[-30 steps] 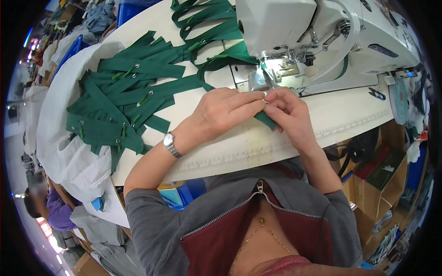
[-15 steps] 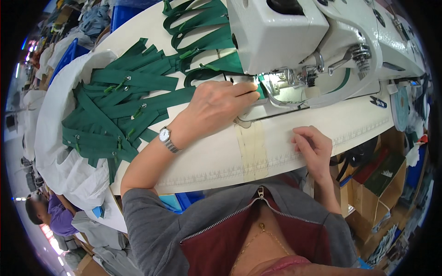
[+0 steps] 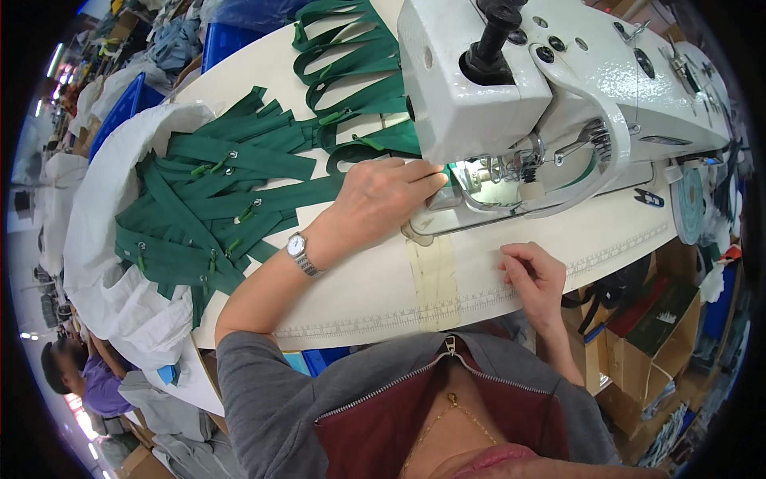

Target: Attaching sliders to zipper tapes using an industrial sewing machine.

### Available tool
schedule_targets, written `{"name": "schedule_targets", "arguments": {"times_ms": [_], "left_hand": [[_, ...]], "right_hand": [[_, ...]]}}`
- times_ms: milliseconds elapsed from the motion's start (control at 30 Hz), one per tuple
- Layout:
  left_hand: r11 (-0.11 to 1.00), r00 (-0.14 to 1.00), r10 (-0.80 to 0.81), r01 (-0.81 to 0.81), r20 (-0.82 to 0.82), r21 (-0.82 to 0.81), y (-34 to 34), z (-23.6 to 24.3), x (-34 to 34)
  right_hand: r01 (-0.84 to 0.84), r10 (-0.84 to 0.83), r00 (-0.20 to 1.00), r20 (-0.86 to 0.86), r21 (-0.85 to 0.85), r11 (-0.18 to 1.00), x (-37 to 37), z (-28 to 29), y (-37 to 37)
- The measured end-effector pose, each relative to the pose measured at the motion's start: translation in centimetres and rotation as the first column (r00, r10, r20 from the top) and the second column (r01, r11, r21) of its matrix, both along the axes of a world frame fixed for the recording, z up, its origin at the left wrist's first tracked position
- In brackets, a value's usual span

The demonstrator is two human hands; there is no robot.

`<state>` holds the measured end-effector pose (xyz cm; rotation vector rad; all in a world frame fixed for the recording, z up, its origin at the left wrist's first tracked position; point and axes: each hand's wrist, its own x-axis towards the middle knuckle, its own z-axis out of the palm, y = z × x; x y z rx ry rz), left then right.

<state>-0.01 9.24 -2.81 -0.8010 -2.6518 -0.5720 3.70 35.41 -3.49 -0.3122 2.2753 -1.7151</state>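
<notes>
Green fabric strip (image 3: pixel 375 144) lies on the table, running from the far-left pile toward the needle area of the sewing machine (image 3: pixel 558 88); its near end goes under the left hand (image 3: pixel 379 199), so the exact end can't be made out. Left hand lies flat, palm down, fingers together and stretched right, tips at the presser foot area (image 3: pixel 511 172), pressing the strip onto the machine bed. Wristwatch (image 3: pixel 302 252) on that wrist, face up. Right hand (image 3: pixel 533 275) is well apart from the strip, at the near table edge, right of the tape patch (image 3: pixel 435 279); fingers curled loosely, tips on the tabletop (image 3: pixel 359 295), holding nothing as far as the view shows. Left of the left arm: big heap of green strips w/ metal clips (image 3: pixel 207 215), partly on white cloth (image 3: pixel 120 279). More green loops (image 3: pixel 343 56) far side, left of machine head. Blue bins (image 3: pixel 231 44) far left. Cardboard boxes (image 3: pixel 654 327) on floor at right. Another person (image 3: pixel 80 379) sits near-left, below table level.
</notes>
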Motion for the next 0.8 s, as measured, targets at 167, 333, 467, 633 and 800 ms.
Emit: {"name": "schedule_targets", "arguments": {"times_ms": [167,333,467,633,800], "left_hand": [[1.0,1.0,-0.021,0.021,0.002,-0.006,-0.1,0.1,-0.2],[0.999,1.0,-0.008,0.008,0.008,-0.043,-0.1,0.3,-0.5],[0.998,1.0,0.008,-0.01,-0.025,-0.065,-0.1,0.1,-0.8],[0.992,0.998,0.065,-0.063,0.019,-0.109,-0.7,0.4,-1.1],[0.972,0.987,0.155,-0.144,0.045,-0.187,-1.4,1.5,0.2]], "right_hand": [[0.003,-0.003,1.0,-0.015,0.003,1.0,-0.1,-0.2,0.1],[-0.002,0.002,1.0,-0.025,0.003,1.0,-0.2,-0.3,0.3],[0.022,-0.022,1.0,-0.013,-0.021,1.0,-0.1,-0.3,0.3],[0.037,-0.036,0.999,0.016,-0.072,0.997,0.1,-0.1,0.1],[0.027,-0.024,0.999,0.044,-0.076,0.997,0.0,0.2,-0.1]]}}
